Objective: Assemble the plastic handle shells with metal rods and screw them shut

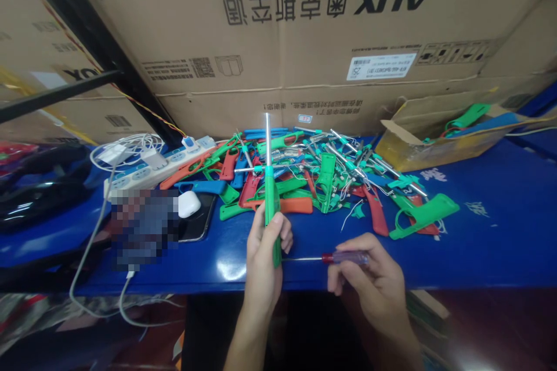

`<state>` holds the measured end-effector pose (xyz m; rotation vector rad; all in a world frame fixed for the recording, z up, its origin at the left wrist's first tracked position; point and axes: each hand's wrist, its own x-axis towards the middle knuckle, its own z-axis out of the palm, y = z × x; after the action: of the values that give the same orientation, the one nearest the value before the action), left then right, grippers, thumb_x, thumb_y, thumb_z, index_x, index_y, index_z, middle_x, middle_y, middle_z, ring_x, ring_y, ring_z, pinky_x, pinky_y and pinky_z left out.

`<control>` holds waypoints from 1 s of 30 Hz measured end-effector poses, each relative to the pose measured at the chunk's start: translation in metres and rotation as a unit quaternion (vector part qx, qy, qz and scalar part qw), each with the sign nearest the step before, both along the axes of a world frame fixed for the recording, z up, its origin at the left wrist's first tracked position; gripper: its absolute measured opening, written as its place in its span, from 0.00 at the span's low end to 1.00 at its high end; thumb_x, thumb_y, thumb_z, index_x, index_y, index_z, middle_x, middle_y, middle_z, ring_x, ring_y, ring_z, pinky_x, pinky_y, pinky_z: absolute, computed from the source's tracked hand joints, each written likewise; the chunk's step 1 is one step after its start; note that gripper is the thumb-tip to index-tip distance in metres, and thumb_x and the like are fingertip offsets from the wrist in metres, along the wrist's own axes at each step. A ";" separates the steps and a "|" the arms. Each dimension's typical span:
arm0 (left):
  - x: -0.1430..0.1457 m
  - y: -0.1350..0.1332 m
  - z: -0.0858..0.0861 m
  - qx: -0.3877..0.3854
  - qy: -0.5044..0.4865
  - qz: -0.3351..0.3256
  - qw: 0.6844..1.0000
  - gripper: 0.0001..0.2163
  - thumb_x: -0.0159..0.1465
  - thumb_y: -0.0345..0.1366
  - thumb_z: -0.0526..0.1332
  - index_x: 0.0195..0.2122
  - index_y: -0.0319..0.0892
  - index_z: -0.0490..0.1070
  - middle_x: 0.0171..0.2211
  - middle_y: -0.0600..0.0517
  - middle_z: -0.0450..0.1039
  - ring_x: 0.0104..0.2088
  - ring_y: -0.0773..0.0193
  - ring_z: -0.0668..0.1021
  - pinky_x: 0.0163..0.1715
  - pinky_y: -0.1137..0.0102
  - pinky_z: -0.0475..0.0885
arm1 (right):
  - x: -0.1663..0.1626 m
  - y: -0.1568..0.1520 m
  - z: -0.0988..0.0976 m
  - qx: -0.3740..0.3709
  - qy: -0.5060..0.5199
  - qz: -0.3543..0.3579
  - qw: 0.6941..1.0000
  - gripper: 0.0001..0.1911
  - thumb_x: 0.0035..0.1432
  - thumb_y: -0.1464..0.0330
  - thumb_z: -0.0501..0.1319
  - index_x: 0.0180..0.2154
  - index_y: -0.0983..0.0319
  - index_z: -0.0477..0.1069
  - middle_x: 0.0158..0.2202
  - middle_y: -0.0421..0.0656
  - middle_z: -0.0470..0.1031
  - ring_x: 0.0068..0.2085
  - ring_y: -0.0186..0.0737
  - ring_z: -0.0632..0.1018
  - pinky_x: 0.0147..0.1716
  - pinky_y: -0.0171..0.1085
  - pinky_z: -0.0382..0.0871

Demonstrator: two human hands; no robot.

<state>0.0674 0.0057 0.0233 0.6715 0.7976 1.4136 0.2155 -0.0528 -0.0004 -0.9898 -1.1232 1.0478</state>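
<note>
Left hand (pixel 266 243) grasps the lighter (pixel 272 197), best held firm, over the desk (pixel 226 261), while the right hand (pixel 378 275) grips the screwdriver (pixel 348 257), best kept square to the lighter's lower end.

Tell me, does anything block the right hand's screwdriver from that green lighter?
Nothing visible does. The screwdriver in the right hand points across open space to the lower end of the green lighter in the left hand; whether its tip touches is unclear. The pile of parts lies farther back.
</note>
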 end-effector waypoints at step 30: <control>-0.006 0.001 0.002 -0.029 -0.020 0.011 0.999 0.14 0.65 0.43 0.67 0.35 0.44 0.62 0.27 0.60 0.61 0.17 0.73 0.69 0.10 0.79 0.63 | -0.004 0.001 0.006 -0.061 0.006 -0.043 0.997 0.09 0.66 0.61 0.65 0.40 0.60 0.73 0.23 0.38 0.74 0.19 0.31 0.70 0.20 0.31 0.63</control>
<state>0.0618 0.0064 0.0250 0.5882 0.8137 1.4148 0.2116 -0.0516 0.0056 -1.1177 -1.0077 1.0599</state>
